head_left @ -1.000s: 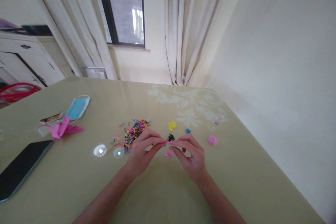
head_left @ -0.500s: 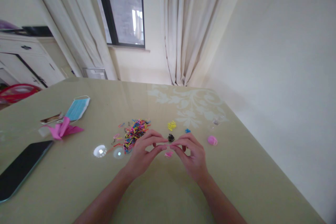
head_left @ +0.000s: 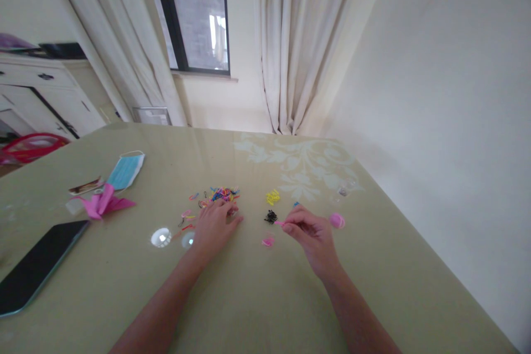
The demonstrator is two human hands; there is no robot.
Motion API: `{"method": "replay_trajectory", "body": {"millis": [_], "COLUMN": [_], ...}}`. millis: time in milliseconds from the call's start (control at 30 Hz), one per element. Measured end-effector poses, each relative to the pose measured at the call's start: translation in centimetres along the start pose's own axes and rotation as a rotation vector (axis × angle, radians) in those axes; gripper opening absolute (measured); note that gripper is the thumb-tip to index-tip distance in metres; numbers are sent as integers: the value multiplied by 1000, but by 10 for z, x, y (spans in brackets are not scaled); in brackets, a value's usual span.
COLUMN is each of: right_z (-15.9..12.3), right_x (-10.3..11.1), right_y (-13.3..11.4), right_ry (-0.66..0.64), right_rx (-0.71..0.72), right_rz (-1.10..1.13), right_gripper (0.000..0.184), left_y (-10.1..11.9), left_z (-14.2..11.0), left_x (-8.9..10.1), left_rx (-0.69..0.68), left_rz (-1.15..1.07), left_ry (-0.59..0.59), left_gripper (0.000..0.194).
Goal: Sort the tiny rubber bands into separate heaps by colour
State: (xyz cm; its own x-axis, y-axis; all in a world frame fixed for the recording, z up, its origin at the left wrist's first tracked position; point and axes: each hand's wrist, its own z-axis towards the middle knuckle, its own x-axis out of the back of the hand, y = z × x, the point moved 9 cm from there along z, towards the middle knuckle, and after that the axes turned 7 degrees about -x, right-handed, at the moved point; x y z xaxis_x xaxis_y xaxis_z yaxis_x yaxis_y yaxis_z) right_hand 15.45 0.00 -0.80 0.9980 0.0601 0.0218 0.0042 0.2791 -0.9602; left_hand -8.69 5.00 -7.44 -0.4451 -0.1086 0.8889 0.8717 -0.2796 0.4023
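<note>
My left hand [head_left: 213,227] lies over the near side of a heap of mixed-colour small rubber bands [head_left: 222,194], fingers bent down onto it; what they hold, if anything, is hidden. My right hand [head_left: 311,232] pinches a small pink rubber band [head_left: 279,223] between thumb and forefinger, just right of a little black band pile [head_left: 270,215]. A small pink pile [head_left: 267,241] lies on the table between my hands. A yellow pile [head_left: 272,197] and a blue bit [head_left: 296,204] sit a little farther away.
Green-yellow table [head_left: 257,298] with a wall along its right edge. Pink round item [head_left: 337,220] right of my right hand. At left: black phone [head_left: 37,265], pink bow [head_left: 102,203], blue face mask [head_left: 125,170], card [head_left: 86,186]. Two light reflections [head_left: 161,237] near my left hand.
My hands were together, stretching a pink band between them. They have parted: the left went onto the mixed heap, the right keeps the pink band and shifted slightly right.
</note>
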Motion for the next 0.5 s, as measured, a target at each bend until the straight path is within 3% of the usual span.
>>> {"method": "replay_trajectory", "body": {"millis": [133,367,500], "right_z": [2,3,1], "right_x": [-1,-15,-22], "right_y": [11,49,64], "right_ry": [-50,-181,-232], "right_rx": [-54,-219,-298], "right_rz": [-93,-711,-855], "right_gripper": [24,8,9], "left_y": [0,-4,-1], "left_z": [1,4,3], "left_x": [-5,-5,-3], "left_rx": [31,39,30], "left_rz": [44,65,128], "left_ry": [-89,-94,-79], "left_gripper": [18,16,18]}}
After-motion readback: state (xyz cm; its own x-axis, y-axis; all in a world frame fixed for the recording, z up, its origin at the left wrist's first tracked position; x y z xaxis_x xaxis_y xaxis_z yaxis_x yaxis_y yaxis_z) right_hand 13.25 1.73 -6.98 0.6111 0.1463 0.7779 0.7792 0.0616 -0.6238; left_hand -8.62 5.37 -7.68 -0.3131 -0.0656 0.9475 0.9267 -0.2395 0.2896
